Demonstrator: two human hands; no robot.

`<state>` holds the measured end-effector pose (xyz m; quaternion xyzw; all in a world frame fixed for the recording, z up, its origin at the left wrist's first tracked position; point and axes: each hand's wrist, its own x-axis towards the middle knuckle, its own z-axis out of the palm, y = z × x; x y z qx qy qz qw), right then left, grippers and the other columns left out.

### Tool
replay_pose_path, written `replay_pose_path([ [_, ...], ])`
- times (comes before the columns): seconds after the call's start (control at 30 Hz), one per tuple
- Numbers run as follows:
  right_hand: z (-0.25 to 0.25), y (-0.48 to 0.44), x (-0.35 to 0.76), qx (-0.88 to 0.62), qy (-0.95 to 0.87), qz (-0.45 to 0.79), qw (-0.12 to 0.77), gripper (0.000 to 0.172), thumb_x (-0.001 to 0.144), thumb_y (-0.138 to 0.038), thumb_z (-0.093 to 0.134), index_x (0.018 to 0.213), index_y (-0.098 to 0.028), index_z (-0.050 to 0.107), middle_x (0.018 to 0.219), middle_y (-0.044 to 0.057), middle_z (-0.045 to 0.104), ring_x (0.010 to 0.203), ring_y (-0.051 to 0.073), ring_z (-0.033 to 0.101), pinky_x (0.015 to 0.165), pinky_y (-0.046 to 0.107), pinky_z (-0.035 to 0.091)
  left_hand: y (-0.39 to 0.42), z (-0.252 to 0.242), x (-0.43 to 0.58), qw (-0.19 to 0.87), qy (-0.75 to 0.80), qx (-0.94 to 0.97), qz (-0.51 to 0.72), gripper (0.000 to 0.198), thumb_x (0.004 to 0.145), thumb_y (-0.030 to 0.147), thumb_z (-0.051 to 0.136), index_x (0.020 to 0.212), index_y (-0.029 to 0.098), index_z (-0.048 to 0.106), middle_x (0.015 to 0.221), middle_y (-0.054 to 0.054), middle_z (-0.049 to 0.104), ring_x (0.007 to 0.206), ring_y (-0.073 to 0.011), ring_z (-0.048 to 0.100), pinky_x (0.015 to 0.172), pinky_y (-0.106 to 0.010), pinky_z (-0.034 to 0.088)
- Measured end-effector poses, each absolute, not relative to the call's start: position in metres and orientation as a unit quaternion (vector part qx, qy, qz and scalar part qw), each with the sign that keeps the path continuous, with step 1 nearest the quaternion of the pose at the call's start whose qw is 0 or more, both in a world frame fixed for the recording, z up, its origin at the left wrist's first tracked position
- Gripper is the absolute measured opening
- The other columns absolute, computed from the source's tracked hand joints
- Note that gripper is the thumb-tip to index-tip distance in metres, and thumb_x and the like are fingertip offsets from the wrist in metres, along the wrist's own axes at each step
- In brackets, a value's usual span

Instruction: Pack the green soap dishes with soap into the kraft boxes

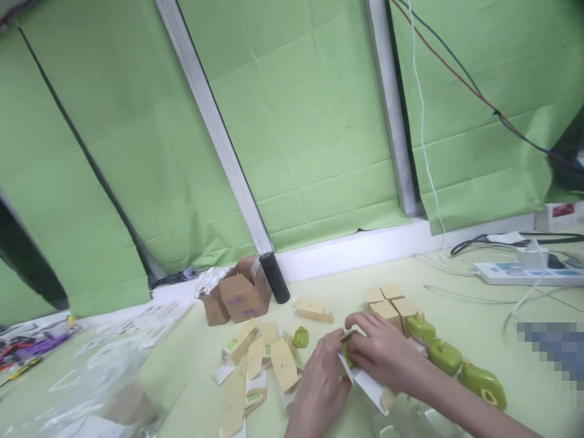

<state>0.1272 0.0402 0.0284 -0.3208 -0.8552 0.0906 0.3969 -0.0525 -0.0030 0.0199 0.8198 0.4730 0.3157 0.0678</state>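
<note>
Near the lower middle of the head view, my left hand (319, 380) grips one side of a small folded-card box (370, 389) with white inner flaps. My right hand (385, 350) is on its other side, fingers bent into the opening. Between my fingers a bit of a green object (350, 354) shows, mostly hidden. Beyond my right hand stand several closed tan boxes (385, 310). Along my right forearm sits a row of glossy green plastic items (444, 357). Left of my hands lie several flattened or part-folded tan boxes (283, 365) and a small green piece (300, 337).
Toward the back are an open brown carton (246, 295), a black cylinder (274, 278) and a loose tan box piece (314, 309). A white power strip (502, 274) with cables lies at the right. Clear plastic bags (91, 389) cover the left side. Green sheets (310, 121) hang behind.
</note>
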Motion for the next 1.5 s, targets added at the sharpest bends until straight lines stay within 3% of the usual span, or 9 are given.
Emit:
replay_pose_path([
  [0.1,0.028,0.061,0.127,-0.333,-0.825,0.133,0.436,0.017,0.087,-0.024,0.048,0.073,-0.020,0.057,0.110,0.007,0.062,0.102,0.021,0.060,0.078,0.034,0.052,-0.001,0.029,-0.064,0.212,0.570,0.689,0.394,0.042,0.064,0.008,0.061,0.102,0.022,0.047,0.102,-0.007,0.060,0.096,-0.0258,0.057,0.082,-0.037,0.043],
  [0.2,0.020,0.090,0.127,-0.361,-0.794,0.158,0.462,0.027,0.094,-0.026,0.031,0.080,-0.019,0.054,0.098,0.008,0.067,0.084,0.017,0.066,0.063,0.028,0.054,0.004,0.038,-0.085,0.285,0.619,0.550,0.482,0.044,0.056,0.012,0.071,0.090,0.022,0.044,0.080,-0.001,0.058,0.075,-0.0226,0.059,0.071,-0.032,0.043],
  [0.33,-0.001,0.107,0.120,-0.368,-0.812,0.139,0.431,0.016,0.084,-0.017,0.043,0.072,-0.020,0.055,0.069,0.001,0.067,0.064,0.018,0.065,0.055,0.027,0.050,0.014,0.041,-0.096,0.349,0.589,0.456,0.568,0.056,0.063,0.026,0.074,0.099,0.024,0.031,0.092,-0.005,0.062,0.079,-0.0207,0.062,0.071,-0.031,0.047],
  [0.43,-0.013,0.096,0.116,-0.346,-0.849,0.092,0.389,0.014,0.072,-0.009,0.052,0.064,-0.020,0.056,0.055,-0.003,0.062,0.054,0.017,0.062,0.054,0.028,0.048,0.022,0.038,-0.087,0.436,0.536,0.388,0.609,0.048,0.072,0.032,0.068,0.104,0.021,0.034,0.105,-0.014,0.064,0.090,-0.0230,0.064,0.075,-0.033,0.050],
  [0.5,-0.014,0.085,0.113,-0.330,-0.861,0.048,0.384,0.018,0.069,-0.007,0.055,0.081,-0.019,0.060,0.070,0.001,0.067,0.062,0.019,0.064,0.059,0.030,0.050,0.027,0.037,-0.078,0.485,0.500,0.358,0.622,0.038,0.075,0.030,0.066,0.102,0.017,0.044,0.105,-0.016,0.064,0.093,-0.0244,0.064,0.076,-0.033,0.052],
  [0.63,-0.001,0.072,0.107,-0.273,-0.875,-0.064,0.394,0.059,0.069,-0.008,0.062,0.124,-0.018,0.042,0.120,0.012,0.056,0.104,0.024,0.057,0.080,0.036,0.049,0.035,0.038,-0.064,0.547,0.443,0.318,0.635,0.024,0.072,0.022,0.070,0.090,0.013,0.057,0.099,-0.013,0.067,0.089,-0.0224,0.065,0.073,-0.028,0.053],
  [0.83,0.024,0.081,0.101,-0.149,-0.895,-0.221,0.357,0.022,0.087,-0.005,0.049,0.105,-0.018,0.053,0.106,0.006,0.064,0.105,0.017,0.054,0.088,0.032,0.043,0.040,0.042,-0.054,0.631,0.398,0.220,0.629,0.007,0.077,0.013,0.061,0.084,0.013,0.060,0.074,-0.005,0.065,0.065,-0.0153,0.064,0.063,-0.027,0.052],
  [1.2,0.027,0.089,0.097,-0.060,-0.871,-0.351,0.338,0.016,0.088,-0.008,0.047,0.098,-0.017,0.057,0.092,0.005,0.062,0.092,0.019,0.054,0.074,0.033,0.040,0.036,0.044,-0.062,0.644,0.385,0.142,0.645,0.007,0.078,0.011,0.059,0.085,0.012,0.060,0.071,-0.005,0.067,0.059,-0.0148,0.064,0.056,-0.024,0.051],
  [1.5,0.035,0.085,0.083,-0.016,-0.846,-0.394,0.358,0.015,0.082,-0.008,0.054,0.091,-0.019,0.058,0.087,0.005,0.061,0.081,0.021,0.052,0.063,0.035,0.038,0.033,0.047,-0.071,0.637,0.355,0.176,0.661,0.019,0.076,0.016,0.064,0.094,0.010,0.061,0.087,-0.009,0.070,0.075,-0.0196,0.068,0.064,-0.026,0.051],
])
